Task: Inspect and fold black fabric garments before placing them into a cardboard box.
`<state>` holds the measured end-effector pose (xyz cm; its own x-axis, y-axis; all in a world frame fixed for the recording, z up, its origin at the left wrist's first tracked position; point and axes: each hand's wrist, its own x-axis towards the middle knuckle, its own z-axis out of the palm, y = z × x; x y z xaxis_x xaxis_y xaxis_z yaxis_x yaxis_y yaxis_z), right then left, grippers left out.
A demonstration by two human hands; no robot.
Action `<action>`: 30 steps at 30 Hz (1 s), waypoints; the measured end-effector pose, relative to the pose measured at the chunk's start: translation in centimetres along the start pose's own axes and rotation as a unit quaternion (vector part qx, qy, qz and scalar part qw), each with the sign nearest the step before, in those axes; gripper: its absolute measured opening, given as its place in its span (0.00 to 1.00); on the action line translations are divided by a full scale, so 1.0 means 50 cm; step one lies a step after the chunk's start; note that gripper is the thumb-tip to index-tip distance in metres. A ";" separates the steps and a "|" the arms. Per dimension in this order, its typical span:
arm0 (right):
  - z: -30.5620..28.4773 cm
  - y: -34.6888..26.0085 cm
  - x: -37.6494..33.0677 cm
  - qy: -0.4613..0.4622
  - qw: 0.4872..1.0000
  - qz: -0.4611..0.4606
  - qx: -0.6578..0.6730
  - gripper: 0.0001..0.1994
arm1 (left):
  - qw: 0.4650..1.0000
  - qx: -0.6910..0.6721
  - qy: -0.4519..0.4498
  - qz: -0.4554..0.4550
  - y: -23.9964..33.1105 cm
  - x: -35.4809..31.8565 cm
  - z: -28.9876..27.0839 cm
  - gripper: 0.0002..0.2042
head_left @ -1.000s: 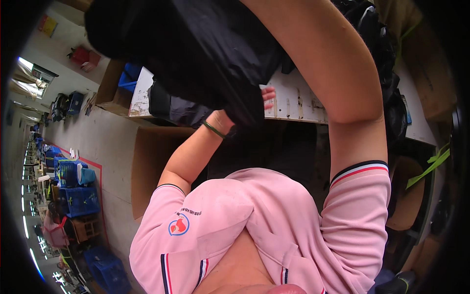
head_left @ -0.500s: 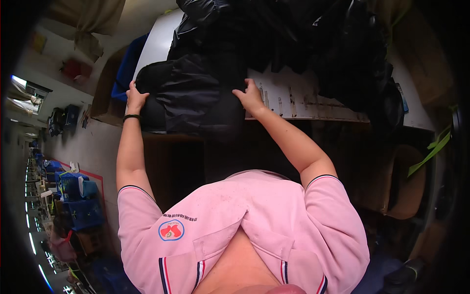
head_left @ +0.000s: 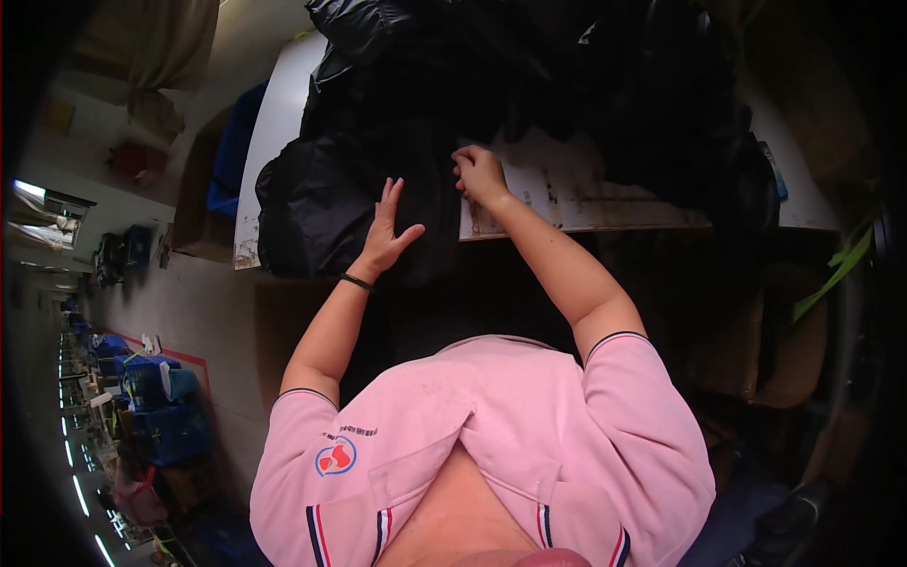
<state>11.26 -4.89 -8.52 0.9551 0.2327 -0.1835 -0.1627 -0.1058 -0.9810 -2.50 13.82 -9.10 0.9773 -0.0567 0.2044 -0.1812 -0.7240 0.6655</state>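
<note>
A black fabric piece [head_left: 316,194], glossy in places, lies over the front edge of the white table, and part of it hangs down. My left hand [head_left: 383,231] is open above its middle, thumb out and fingers stretched away from me; whether the palm touches the cloth is hard to tell. At the cloth's right side, my right hand [head_left: 482,177] is closed, its curled fingers pinching the edge. The fold between those fingertips is too dark to make out. Behind both hands rises a large heap of black fabric [head_left: 557,66].
The white table [head_left: 274,104] shows marks and stains along its front. A blue bin [head_left: 230,151] stands beyond its left side, within a brown carton. An open cardboard box [head_left: 789,350] is at the lower right. Several blue crates [head_left: 170,430] line the floor at far left.
My left hand has let go of the cloth's left edge and moved right and nearer, over its middle. My right hand stays near the right edge, fingers now curled in. The cloth's left side has slumped.
</note>
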 end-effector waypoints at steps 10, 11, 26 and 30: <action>0.104 -0.032 0.164 0.010 0.948 -0.142 -0.284 0.16 | 0.998 -0.055 0.018 -0.001 -0.003 -0.001 -0.004 0.43; 0.094 -0.039 0.190 -0.015 0.959 -0.127 -0.253 0.16 | 0.998 -0.058 0.012 -0.002 -0.003 0.004 -0.002 0.43; 0.000 0.002 0.175 -0.032 0.893 -0.172 -0.415 0.10 | 0.992 0.116 -0.044 0.008 0.011 0.018 0.003 0.35; -0.068 -0.088 0.051 -0.003 0.888 -0.334 -0.317 0.11 | 0.994 0.093 -0.053 -0.030 -0.015 0.000 -0.002 0.35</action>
<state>15.25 -7.11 -4.47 0.7838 0.4537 0.4240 0.6140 -0.4641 -0.6385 -2.37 14.42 -9.52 0.9936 -0.0745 0.0845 -0.1081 -0.8428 0.5273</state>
